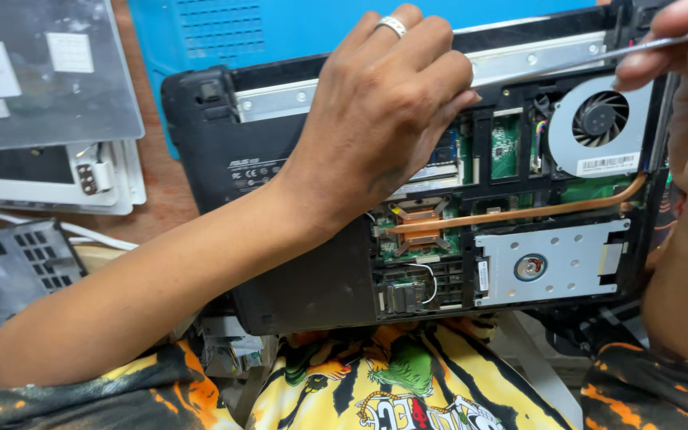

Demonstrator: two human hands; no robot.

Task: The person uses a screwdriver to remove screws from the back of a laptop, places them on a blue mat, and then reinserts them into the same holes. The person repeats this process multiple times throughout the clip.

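- Head view, looking down: an opened black laptop [296, 271] lies upside down across the middle of the frame, its bottom cover off, its near edge resting against the person's lap — likely propped there so the exposed insides face the camera.
- The left hand [384, 111], a silver ring [392, 25] on one finger, lies palm down over the laptop's centre. Its fingers are spread and curved, the tips pressing on a green memory module [447, 151]; it grasps nothing that shows, and seems to steady the machine.
- The right hand [678, 72], at the upper right edge, pinches a thin metal tool [599, 54] — probably tweezers or a pry bar; I cannot tell which. The tool slants left across the top rail, above the round cooling fan [599, 119].
- Inside the shell, as in an open tray: the fan at upper right, a copper heat pipe [535, 211] running from it to a copper heat sink [417, 227] at centre, a silver hard drive [547, 263] in its bay at lower right, and green circuit board [506, 147] between.
- Upper left: a stack of grey and white laptop panels [41, 103] on a wooden table [165, 191]; a blue case [280, 28] lies behind the laptop.
- Left edge: a dark vented cover [9, 267].
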